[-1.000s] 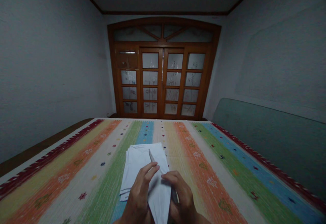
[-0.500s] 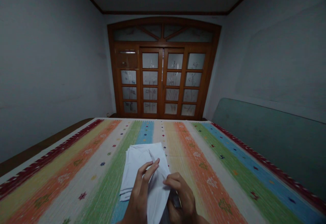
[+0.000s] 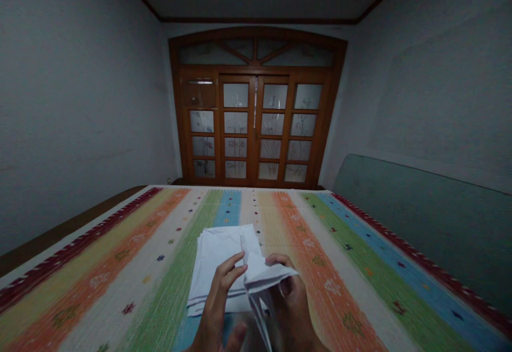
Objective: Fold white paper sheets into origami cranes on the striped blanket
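A folded white cloth lies in several layers on the striped tablecloth in front of me. Its right part is lifted and turned over, so a flap stands up between my hands. My right hand grips this flap, fingers bent over its far edge and the thumb largely hidden. My left hand is at the near side of the cloth, its fingers stretched out with the tips at the raised fold and the thumb held apart. Whether those fingertips press on the fabric is hard to see.
The tablecloth with coloured stripes covers the table. A greenish panel stands along the right side. Beyond the far edge is a wooden door with glass panes, between pale walls.
The right part of the cloth has been lifted and turned to the right in my right hand. My left fingers have shifted slightly left and nearer, and their thumb now shows.
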Demonstrator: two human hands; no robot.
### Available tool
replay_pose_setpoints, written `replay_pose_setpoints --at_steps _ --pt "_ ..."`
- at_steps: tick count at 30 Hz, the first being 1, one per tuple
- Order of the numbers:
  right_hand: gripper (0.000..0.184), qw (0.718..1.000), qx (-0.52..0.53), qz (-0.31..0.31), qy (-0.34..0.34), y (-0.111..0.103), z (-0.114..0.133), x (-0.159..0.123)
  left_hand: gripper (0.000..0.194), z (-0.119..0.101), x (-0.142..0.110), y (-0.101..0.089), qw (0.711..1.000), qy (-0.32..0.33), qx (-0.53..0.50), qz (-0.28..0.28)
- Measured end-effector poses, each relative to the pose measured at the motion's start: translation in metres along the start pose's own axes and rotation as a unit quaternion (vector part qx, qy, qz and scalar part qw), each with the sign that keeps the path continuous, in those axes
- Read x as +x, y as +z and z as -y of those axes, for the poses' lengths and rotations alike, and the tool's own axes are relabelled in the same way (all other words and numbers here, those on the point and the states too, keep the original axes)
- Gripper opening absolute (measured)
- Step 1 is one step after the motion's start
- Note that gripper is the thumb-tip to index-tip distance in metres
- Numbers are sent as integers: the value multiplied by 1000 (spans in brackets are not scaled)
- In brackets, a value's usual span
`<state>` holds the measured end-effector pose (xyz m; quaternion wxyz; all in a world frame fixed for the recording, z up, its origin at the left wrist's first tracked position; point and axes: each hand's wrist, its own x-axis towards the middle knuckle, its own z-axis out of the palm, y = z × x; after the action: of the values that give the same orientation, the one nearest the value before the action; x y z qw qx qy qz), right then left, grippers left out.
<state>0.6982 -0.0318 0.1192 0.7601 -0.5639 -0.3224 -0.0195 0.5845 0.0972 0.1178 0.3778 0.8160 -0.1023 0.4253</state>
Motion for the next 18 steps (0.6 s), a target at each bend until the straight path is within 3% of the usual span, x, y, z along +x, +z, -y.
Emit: replay_pose_setpoints --at_steps 2,5,9,13,18 --pt "35 995 54 -10 84 0 2 5 39 3 1 -3 999 -22 5 -26" --pt "28 981 105 -15 162 2 5 9 41 9 6 -5 997 -37 39 -46" --pt "28 949 199 -19 244 7 6 9 58 14 14 -5 993 -6 120 4" --pt "37 914 269 0 305 11 0 7 59 20 14 -6 983 24 174 54" --pt "36 916 249 31 313 10 -10 8 48 25 12 -12 980 49 165 102"
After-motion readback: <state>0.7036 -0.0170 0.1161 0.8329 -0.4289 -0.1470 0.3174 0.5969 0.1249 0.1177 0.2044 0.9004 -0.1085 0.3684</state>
